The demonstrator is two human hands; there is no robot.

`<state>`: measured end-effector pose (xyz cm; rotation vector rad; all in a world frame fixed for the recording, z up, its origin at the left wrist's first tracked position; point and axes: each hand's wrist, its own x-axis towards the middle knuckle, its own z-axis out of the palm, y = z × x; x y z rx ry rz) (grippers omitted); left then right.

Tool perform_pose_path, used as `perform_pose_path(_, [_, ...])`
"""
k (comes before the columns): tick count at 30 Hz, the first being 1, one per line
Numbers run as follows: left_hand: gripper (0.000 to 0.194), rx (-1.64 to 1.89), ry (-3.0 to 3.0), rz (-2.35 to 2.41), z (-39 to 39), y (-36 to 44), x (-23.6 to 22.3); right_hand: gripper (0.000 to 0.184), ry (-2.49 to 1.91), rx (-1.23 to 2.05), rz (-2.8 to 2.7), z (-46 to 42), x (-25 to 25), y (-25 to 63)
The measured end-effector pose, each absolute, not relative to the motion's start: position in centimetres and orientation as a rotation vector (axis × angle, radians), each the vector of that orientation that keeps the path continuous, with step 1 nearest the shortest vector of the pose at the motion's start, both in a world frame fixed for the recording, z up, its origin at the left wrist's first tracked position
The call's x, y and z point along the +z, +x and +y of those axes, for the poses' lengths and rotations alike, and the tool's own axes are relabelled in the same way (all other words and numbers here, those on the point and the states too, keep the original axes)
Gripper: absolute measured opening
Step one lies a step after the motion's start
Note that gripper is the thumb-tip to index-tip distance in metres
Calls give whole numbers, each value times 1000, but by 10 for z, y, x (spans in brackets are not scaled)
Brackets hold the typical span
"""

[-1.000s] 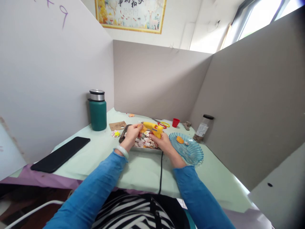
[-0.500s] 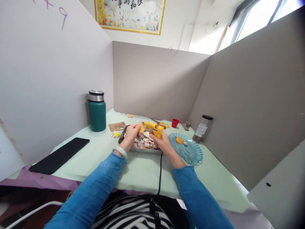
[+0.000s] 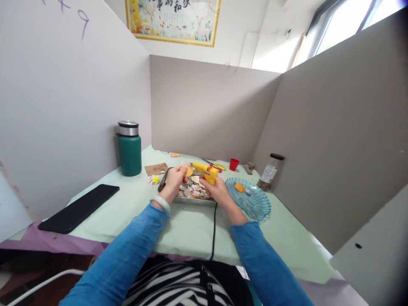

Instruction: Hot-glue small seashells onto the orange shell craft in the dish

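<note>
- Centrally, a thin, rounded orange piece is pinched in the left hand, thumb and fingers closed, above a silver metal tray.
- The right hand curls around a yellow plastic glue gun, its nozzle close to the piece.
- Rightward lies a blue, scalloped, see-through plate.

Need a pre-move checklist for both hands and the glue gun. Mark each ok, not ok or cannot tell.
1. Glue gun secure in right hand: ok, gripped by its handle.
2. Orange disc secure in left hand: ok, pinched at the fingertips.
3. Nozzle well clear of left hand: not ok, it points that way and looks close.
4. Glue on the disc: cannot tell, too small to see.
5. Cord free of snags: cannot tell, it runs out of sight past the table's near edge.
</note>
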<state>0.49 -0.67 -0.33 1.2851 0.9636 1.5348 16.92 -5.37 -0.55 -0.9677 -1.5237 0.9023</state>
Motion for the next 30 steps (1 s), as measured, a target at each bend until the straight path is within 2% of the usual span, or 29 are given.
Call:
perform_pose_path(5, [17,1517,1310,968,-6,5,-4,38,-973,901,-1531,-54,-5,169])
perform_pose_path(12, [28,1507,1353,950,-5,7,-6,44,-979,925,-1524,-51,-7,169])
perform_pose_path(19, [21,1528,1356,992,-3,6,-7,41,-978,889,-1517,-52,-7,170])
perform_pose_path(30, [24,1526,1440,1071,-9,6,-4,39,-976,893,-1506,-54,-5,169])
